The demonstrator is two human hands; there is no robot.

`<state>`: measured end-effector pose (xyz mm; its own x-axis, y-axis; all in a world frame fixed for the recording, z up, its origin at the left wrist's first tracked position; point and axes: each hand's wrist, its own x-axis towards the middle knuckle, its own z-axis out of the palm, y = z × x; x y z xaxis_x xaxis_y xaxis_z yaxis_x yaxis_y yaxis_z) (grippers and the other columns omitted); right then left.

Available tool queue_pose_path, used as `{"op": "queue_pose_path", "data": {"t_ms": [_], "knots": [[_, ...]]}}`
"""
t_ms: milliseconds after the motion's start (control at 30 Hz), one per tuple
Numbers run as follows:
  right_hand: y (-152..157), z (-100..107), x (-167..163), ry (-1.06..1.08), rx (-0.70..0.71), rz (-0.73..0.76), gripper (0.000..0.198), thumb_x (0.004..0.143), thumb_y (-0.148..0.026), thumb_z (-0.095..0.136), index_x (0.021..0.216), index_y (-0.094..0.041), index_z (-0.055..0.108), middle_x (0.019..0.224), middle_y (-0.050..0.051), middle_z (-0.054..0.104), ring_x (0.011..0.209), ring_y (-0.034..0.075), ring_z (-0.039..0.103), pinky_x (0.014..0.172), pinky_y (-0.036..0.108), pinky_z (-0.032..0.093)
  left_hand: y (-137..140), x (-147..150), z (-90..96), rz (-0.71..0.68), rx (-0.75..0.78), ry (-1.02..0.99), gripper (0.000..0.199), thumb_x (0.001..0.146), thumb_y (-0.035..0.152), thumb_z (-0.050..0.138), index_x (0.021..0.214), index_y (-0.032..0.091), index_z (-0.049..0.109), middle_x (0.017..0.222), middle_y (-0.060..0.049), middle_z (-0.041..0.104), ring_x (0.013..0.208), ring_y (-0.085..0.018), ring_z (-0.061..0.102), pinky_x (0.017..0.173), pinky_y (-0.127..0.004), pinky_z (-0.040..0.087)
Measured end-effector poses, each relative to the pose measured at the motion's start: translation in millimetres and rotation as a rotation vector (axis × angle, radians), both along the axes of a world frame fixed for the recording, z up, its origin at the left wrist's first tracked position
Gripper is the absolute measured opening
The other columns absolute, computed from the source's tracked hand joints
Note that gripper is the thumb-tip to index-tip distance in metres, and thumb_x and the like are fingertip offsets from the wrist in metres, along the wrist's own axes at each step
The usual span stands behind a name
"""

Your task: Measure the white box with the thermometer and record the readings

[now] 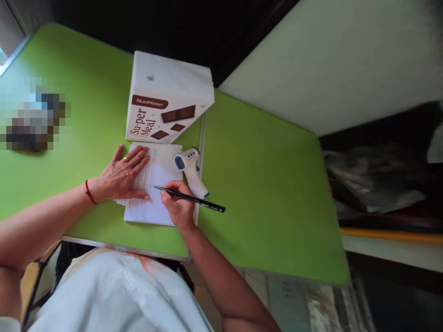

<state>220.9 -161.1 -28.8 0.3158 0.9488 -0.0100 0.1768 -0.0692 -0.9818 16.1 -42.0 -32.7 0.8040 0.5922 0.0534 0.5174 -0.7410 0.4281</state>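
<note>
A white sheet of paper [166, 161], part of a small stack, lies on the green table with columns of handwriting on its left part. My left hand [126, 175] rests flat on the written side, fingers stretched out, with a ring on one finger. In my right hand [180, 207] is a black pen [207, 204], pinched near its tip. The tip meets or hovers just over the paper beside the written columns; which of the two I cannot tell. A white and blue infrared thermometer [192, 173] lies at the paper's right edge, just beyond my right hand.
A white NutriMotion box [173, 92] stands right behind the paper. At the left of the green table [259, 184] lies a pixelated object [34, 122]. A seam runs across the table near the thermometer. Shelves with plastic bags [377, 180] stand to the right.
</note>
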Motion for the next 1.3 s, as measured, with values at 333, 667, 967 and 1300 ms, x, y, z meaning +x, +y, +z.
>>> {"op": "queue_pose_path", "data": {"t_ms": [333,667,967,1300], "knots": [[-2,-5,0,-0.238,0.101,0.117,0.027,0.092,-0.048,0.065,0.075,-0.031,0.053,0.064,-0.002,0.059,0.06,0.019,0.053,0.062,0.033,0.05,0,1,-2.3,0.0,-0.008,-0.008,0.118,0.088,0.086,0.074,0.178,0.018,0.037,0.184,-0.025,0.032,0.17,-0.051,0.03,0.138,-0.071,0.001],[-2,-4,-1,-0.242,0.115,0.134,0.021,0.092,-0.043,0.066,0.077,-0.03,0.057,0.065,-0.003,0.058,0.061,0.018,0.052,0.062,0.033,0.05,1,2,-2.5,-0.005,-0.009,-0.021,0.116,0.09,0.088,0.07,0.175,0.014,0.04,0.184,-0.027,0.032,0.17,-0.051,0.03,0.137,-0.073,0.001],[-2,-3,-2,-0.274,0.126,0.146,0.021,0.093,-0.04,0.066,0.078,-0.03,0.056,0.067,-0.003,0.061,0.061,0.018,0.054,0.064,0.032,0.051,2,3,-1.7,-0.003,-0.008,0.005,0.116,0.089,0.086,0.073,0.176,0.016,0.039,0.185,-0.025,0.031,0.17,-0.051,0.03,0.138,-0.072,0.002],[0,-12,0,-0.362,0.381,0.152,0.019,0.096,-0.022,0.065,0.081,-0.027,0.055,0.065,-0.008,0.058,0.054,0.012,0.053,0.056,0.024,0.046,0,3,4.7,-0.007,0.046,0.081,0.117,0.094,0.087,0.067,0.175,0.007,0.039,0.182,-0.032,0.032,0.171,-0.049,0.03,0.137,-0.073,0.006]]}}
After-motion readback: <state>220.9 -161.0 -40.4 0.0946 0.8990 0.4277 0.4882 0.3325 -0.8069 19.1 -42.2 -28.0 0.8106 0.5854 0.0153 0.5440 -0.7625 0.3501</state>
